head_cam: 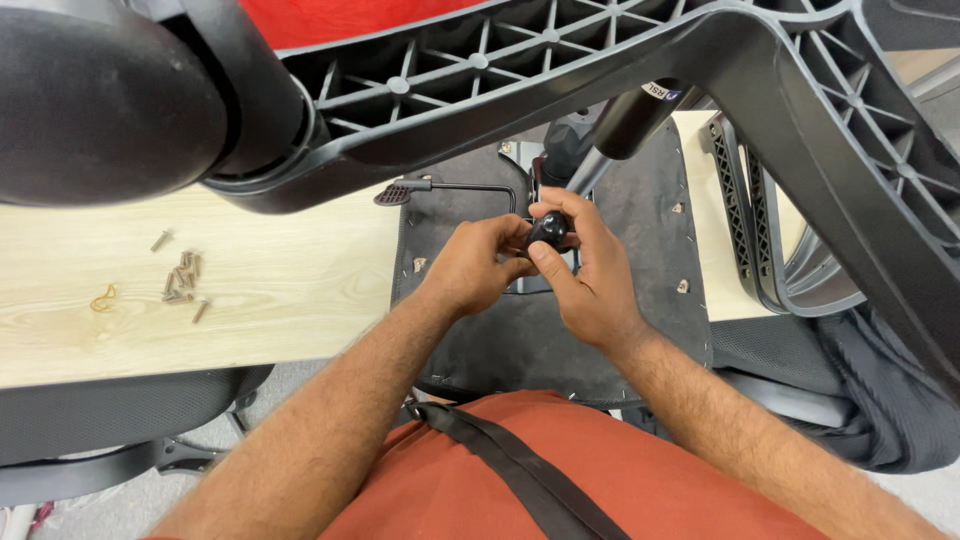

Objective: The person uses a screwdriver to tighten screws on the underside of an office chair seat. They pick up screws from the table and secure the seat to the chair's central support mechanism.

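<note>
An office chair seat lies upside down on a pale wooden table, its black fabric underside facing up. My left hand and my right hand meet over the seat's centre mechanism. Both close around a round black knob there. A thin black lever with a flat paddle end sticks out to the left of the mechanism. The black gas cylinder rises from the mechanism toward the ribbed plastic chair base overhead.
Several loose screws and a small yellow rubber band lie on the table at the left. A large black caster wheel fills the top left corner. Black armrest parts and mesh chair pieces sit at the right; another chair is below the table edge.
</note>
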